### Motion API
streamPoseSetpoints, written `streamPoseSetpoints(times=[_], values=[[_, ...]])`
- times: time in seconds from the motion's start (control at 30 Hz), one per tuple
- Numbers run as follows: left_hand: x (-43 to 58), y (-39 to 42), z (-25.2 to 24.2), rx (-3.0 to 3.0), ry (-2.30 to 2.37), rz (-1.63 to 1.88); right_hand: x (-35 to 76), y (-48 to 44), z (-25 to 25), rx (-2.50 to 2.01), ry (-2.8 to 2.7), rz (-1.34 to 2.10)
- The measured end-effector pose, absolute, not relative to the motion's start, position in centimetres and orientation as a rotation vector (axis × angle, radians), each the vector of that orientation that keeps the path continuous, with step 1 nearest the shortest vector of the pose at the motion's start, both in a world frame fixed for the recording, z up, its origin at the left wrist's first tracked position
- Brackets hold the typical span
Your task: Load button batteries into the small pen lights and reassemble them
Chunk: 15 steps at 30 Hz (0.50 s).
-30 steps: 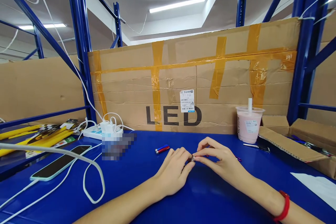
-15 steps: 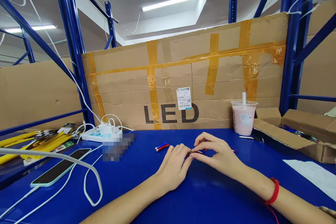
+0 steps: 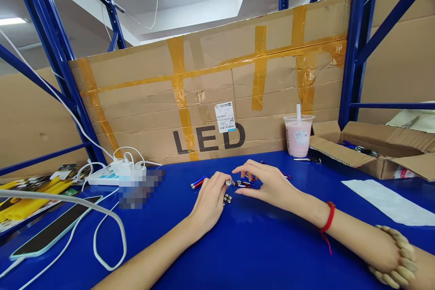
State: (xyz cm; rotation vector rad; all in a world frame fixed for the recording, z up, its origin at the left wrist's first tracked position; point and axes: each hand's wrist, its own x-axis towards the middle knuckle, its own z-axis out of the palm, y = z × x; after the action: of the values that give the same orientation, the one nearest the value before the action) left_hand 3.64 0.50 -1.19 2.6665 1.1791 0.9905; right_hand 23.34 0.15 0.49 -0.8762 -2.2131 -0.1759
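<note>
My left hand [image 3: 208, 201] is curled around a small metal tube, and its round silver end [image 3: 228, 182] faces out between thumb and fingers. The rest of the tube is hidden in the palm. Under the fingertips lie several small round silver pieces [image 3: 227, 199]. Just to the right, my right hand [image 3: 267, 182] is open, thumb and forefinger spread apart, with nothing plainly between them. Behind its fingers some small red and blue metallic parts [image 3: 243, 184] lie on the table. A blue and red tube [image 3: 198, 182] rests left of my left hand.
A pink drink cup [image 3: 299, 136] and a pen [image 3: 307, 160] stand and lie at the back right, before an open cardboard box [image 3: 384, 165]. White paper [image 3: 387, 201] is on the right. Left are a phone [image 3: 54, 229], white cables and a power strip [image 3: 102, 177].
My right hand's fingers have parted from my left hand. The silver tube end and the loose round pieces now show. The whole view has shifted a little.
</note>
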Motion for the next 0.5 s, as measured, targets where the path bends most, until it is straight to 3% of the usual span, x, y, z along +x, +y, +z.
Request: streamPoseSetpoints(times=[0.27, 0.5], values=[[3.59, 0.42, -1.11, 2.617, 1.185, 1.06, 23.35, 0.33, -0.02, -1.16, -2.447, 0.224], [3.64, 0.53, -1.43, 2.596, 1.052, 1.107, 23.43, 0.3, -0.3, -1.109, -2.626, 0.2]])
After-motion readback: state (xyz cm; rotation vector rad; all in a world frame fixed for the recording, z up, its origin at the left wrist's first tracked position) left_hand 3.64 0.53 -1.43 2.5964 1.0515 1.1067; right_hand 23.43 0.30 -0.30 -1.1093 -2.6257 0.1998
